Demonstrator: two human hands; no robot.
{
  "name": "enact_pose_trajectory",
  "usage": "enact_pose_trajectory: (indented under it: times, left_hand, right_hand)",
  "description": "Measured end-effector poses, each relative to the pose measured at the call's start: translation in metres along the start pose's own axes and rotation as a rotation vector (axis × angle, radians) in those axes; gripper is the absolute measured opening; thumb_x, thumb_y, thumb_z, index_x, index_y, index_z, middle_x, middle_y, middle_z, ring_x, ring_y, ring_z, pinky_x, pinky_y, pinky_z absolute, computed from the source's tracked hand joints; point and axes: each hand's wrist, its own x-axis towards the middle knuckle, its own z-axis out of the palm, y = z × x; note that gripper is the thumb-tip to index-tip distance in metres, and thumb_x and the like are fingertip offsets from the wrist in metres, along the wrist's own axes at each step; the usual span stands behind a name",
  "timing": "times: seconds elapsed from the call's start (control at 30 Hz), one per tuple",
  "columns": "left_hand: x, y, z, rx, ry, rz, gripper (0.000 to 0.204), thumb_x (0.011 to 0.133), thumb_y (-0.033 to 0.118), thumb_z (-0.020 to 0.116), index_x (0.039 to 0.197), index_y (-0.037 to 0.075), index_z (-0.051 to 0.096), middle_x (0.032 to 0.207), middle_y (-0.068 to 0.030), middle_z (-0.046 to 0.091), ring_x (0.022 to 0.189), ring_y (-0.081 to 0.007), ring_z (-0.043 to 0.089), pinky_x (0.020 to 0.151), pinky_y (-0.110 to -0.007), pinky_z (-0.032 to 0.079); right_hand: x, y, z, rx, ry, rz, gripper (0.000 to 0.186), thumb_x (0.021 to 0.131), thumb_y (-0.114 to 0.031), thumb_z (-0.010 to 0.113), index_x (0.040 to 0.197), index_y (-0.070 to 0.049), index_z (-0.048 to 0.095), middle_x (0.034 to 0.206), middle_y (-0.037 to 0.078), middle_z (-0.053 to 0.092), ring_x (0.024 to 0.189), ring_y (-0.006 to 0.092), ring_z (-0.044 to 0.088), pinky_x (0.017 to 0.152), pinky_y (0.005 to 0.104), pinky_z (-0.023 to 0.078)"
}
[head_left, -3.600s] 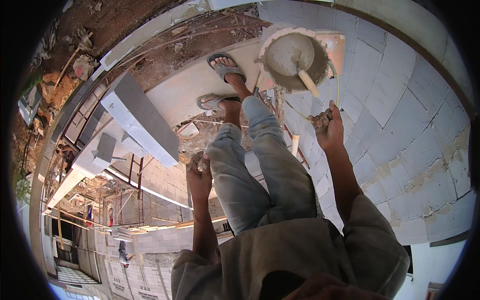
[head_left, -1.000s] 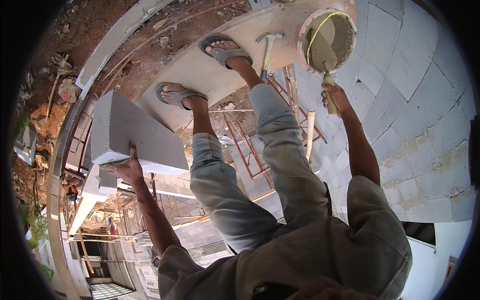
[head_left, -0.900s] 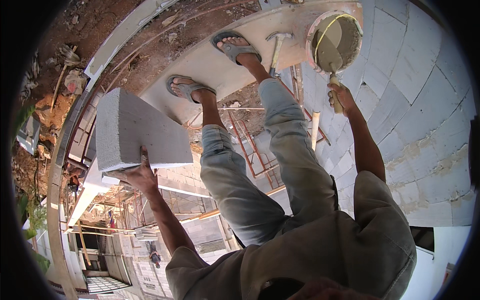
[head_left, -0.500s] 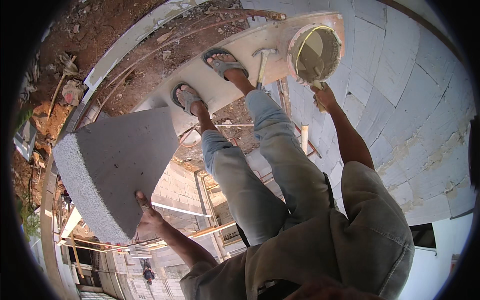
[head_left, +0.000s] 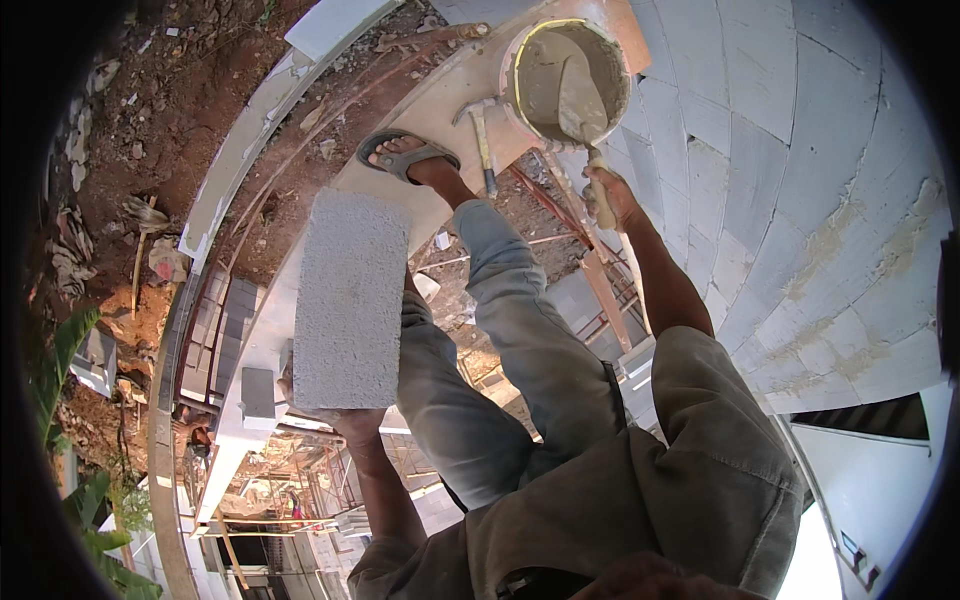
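Observation:
My left hand (head_left: pixel 350 420) is wrapped under the near end of a pale grey concrete block (head_left: pixel 348 300), its rough narrow face turned up, held over the plank beside my left leg. Some of its fingers are hidden behind the block. My right hand (head_left: pixel 618 203) grips the handle of a trowel (head_left: pixel 582 105), whose mortar-smeared blade reaches into a bucket (head_left: pixel 510 75). Wet grey mortar (head_left: pixel 543 68) lies inside that bucket. Left of it, a hammer (head_left: pixel 481 140) rests on the plank.
I stand in sandals on a raised plank (head_left: pixel 455 88). A pale block wall (head_left: pixel 740 190) rises on the right, and a narrow wall top (head_left: pixel 255 120) curves along the left. A small grey block (head_left: pixel 258 393) sits on the plank. Bare soil (head_left: pixel 165 65) and scaffolding poles lie below.
The block in my left hand has turned from broad face up to narrow rough face up and moved rightward. My right hand keeps the trowel; its blade has shifted within the bucket.

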Motion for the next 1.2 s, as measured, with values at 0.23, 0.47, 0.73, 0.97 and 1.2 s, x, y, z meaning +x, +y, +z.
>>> enact_pose_trajectory:
  times: [0.23, 0.47, 0.73, 0.97, 1.2]
  left_hand:
    - [0.082, 0.055, 0.057, 0.069, 0.054, 0.256, 0.12, 0.057, 0.041, 0.087, 0.145, -0.002, 0.017, 0.13, -0.0274, 0.035, 0.12, -0.0433, 0.039, 0.097, -0.054, 0.037]
    - [0.101, 0.081, 0.08, 0.134, 0.069, 0.238, 0.112, 0.055, 0.027, 0.085, 0.143, -0.002, 0.022, 0.123, -0.0251, 0.038, 0.112, -0.0413, 0.042, 0.097, -0.051, 0.033]
    - [0.071, 0.045, 0.007, -0.013, -0.023, 0.159, 0.109, 0.052, 0.021, 0.086, 0.14, -0.005, 0.027, 0.125, -0.027, 0.04, 0.116, -0.0422, 0.043, 0.1, -0.049, 0.036]
    - [0.005, -0.006, -0.077, -0.023, 0.006, 0.067, 0.103, 0.056, 0.023, 0.087, 0.136, -0.006, 0.027, 0.126, -0.025, 0.041, 0.118, -0.0418, 0.044, 0.101, -0.047, 0.039]
    - [-0.078, -0.059, -0.103, -0.181, 0.056, -0.188, 0.098, 0.058, 0.015, 0.082, 0.137, -0.006, 0.026, 0.134, -0.0266, 0.039, 0.128, -0.0398, 0.04, 0.109, -0.042, 0.034]
  right_hand:
    - [0.036, 0.042, -0.02, 0.173, -0.036, -0.032, 0.025, 0.081, -0.028, 0.064, 0.098, -0.012, 0.055, 0.064, 0.003, 0.049, 0.044, 0.0146, 0.047, 0.043, 0.0277, 0.041]
    - [-0.02, 0.073, -0.018, 0.239, -0.128, -0.163, 0.026, 0.081, -0.022, 0.063, 0.102, -0.01, 0.056, 0.067, 0.003, 0.052, 0.048, 0.0144, 0.049, 0.045, 0.0278, 0.043]
    - [-0.137, 0.054, 0.028, -0.532, -0.285, -0.775, 0.038, 0.069, -0.011, 0.075, 0.104, -0.002, 0.063, 0.087, 0.009, 0.066, 0.066, 0.0195, 0.062, 0.06, 0.0333, 0.052]
    - [-0.179, 0.022, 0.155, -1.433, -0.314, -1.428, 0.049, 0.06, -0.023, 0.083, 0.101, -0.005, 0.065, 0.095, 0.011, 0.065, 0.075, 0.0301, 0.062, 0.067, 0.0384, 0.052]
    - [-0.219, -0.002, 0.239, -1.724, -0.565, -1.609, 0.045, 0.065, -0.035, 0.08, 0.105, -0.018, 0.069, 0.093, 0.005, 0.059, 0.075, 0.0229, 0.059, 0.073, 0.0385, 0.049]
